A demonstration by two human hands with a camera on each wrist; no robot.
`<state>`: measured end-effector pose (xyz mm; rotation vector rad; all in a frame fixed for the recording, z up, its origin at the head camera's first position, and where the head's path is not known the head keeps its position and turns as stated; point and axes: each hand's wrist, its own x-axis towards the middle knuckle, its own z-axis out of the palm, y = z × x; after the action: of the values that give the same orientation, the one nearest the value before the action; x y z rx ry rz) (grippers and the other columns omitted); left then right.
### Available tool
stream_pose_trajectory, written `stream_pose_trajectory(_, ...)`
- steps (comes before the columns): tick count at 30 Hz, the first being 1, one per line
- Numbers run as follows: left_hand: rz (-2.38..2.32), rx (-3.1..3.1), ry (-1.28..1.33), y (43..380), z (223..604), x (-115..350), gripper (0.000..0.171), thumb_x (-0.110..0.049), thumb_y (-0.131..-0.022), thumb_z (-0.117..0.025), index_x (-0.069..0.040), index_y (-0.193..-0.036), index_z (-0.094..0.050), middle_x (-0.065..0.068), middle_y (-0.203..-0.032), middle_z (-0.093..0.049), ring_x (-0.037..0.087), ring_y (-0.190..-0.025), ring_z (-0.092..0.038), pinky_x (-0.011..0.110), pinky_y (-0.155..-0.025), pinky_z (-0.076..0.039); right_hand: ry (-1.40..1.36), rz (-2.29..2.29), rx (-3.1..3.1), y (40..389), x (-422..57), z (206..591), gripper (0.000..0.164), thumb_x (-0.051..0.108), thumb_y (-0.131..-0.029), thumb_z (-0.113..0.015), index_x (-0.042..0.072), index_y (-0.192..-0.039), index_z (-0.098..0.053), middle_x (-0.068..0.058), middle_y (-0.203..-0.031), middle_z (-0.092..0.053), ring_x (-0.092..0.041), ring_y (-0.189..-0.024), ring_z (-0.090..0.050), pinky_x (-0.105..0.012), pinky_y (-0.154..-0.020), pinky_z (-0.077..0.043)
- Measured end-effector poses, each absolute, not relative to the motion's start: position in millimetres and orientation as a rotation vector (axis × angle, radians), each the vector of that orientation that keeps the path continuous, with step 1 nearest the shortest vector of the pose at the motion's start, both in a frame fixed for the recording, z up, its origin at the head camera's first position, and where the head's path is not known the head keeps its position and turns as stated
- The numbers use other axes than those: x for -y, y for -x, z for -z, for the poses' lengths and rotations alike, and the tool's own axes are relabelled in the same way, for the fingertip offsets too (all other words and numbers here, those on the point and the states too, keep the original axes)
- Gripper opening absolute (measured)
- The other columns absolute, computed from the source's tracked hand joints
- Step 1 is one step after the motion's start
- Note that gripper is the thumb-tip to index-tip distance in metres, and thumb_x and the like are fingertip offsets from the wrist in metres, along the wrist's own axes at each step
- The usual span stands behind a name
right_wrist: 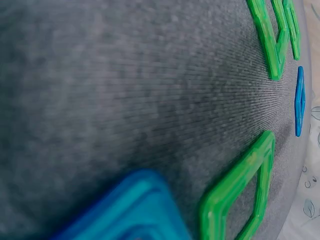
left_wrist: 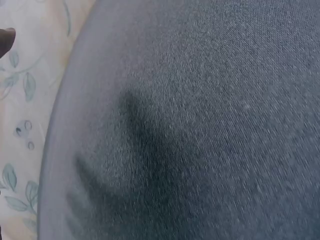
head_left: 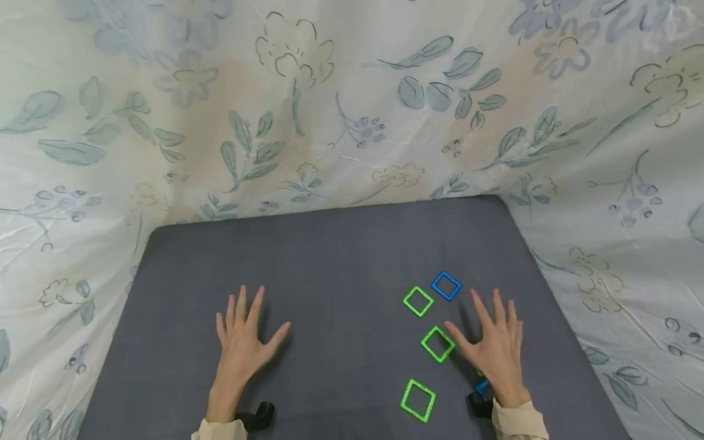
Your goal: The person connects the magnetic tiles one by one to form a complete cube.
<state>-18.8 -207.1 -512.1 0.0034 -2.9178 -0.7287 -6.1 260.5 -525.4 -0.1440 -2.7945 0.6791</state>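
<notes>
My left hand (head_left: 242,345) hovers palm down over the left half of the grey table, fingers straight and spread, holding nothing. My right hand (head_left: 497,351) is likewise spread over the right side, also holding nothing. Near its thumb lies a green square frame (head_left: 431,352). Beyond it are another green square frame (head_left: 425,294) and a blue square frame (head_left: 440,293). A third green square frame (head_left: 406,392) lies closer to me. Under the right wrist, a blue frame (head_left: 482,386) and a bit of green are mostly hidden. The right wrist view shows a blue piece (right_wrist: 135,205) up close.
Dark grey cloth covers the table (head_left: 330,256). A pale floral curtain (head_left: 352,110) hangs behind the table and along both sides. Black wrist mounts (head_left: 258,417) stick out from both wrists, the right one close to the half-hidden blue frame.
</notes>
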Motion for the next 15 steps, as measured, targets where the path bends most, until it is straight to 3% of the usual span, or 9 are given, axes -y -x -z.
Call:
stream_pose_trajectory(8,0.822,2.772,0.299,37,514,194,0.095,-0.032,-0.077,-0.088,-0.013,-0.157,-0.041,0.029,-0.161,-0.034,0.057,-0.146,-0.032,0.082,-0.109,-0.015,0.075,-0.646,2.734,-8,-259,526,0.089,0.043,-0.069,-0.091,0.018,-0.147,-0.057,-0.035,-0.153,-0.042,-0.066,-0.139,-0.034,-0.082,-0.102,-0.029)
stream_pose_trajectory(15,0.815,2.800,0.524,65,507,176,0.097,-0.038,-0.077,-0.089,-0.016,-0.158,-0.039,0.023,-0.164,-0.033,0.052,-0.148,-0.033,0.078,-0.113,-0.017,0.066,-0.661,2.741,-25,-255,525,0.085,0.040,-0.068,-0.093,0.018,-0.143,-0.060,-0.033,-0.149,-0.047,-0.064,-0.136,-0.039,-0.080,-0.099,-0.032)
